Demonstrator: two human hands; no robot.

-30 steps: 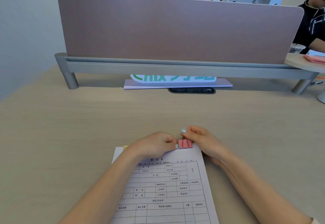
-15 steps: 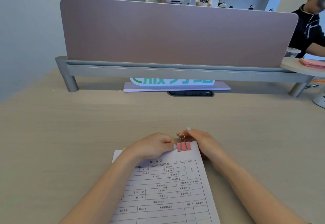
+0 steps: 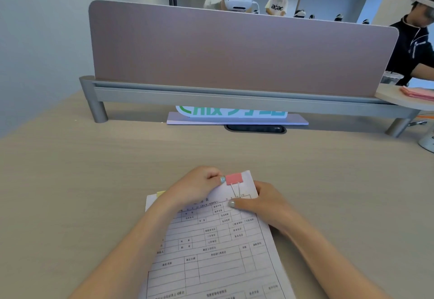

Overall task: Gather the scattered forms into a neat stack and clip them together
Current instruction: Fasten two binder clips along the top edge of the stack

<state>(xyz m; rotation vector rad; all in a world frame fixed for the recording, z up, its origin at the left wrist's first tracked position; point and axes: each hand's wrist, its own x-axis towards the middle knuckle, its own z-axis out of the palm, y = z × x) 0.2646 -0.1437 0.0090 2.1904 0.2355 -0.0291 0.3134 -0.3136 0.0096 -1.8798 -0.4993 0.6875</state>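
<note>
A stack of printed forms (image 3: 216, 251) lies on the desk in front of me, its far edge lifted a little. A pink binder clip (image 3: 234, 178) grips the middle of that far edge, and its wire handle lies folded flat on the top sheet. My left hand (image 3: 197, 186) pinches the stack's far edge just left of the clip, thumb touching the clip's side. My right hand (image 3: 265, 202) holds the stack's right edge, thumb pressing on the paper at the tip of the wire handle. A yellow corner (image 3: 160, 193) peeks out under the stack at the left.
A mauve divider panel (image 3: 234, 49) on a grey rail crosses the far side of the desk (image 3: 70, 181). Under it sit a white and green sign (image 3: 234, 116) and a dark cable slot (image 3: 256, 129). A person in dark clothes (image 3: 413, 47) works at the right; pink papers (image 3: 420, 92) lie there.
The clip's wire handle, upright before, now lies folded down on the top sheet. My right hand came from behind the clip to the stack's right edge. The view has tilted up.
</note>
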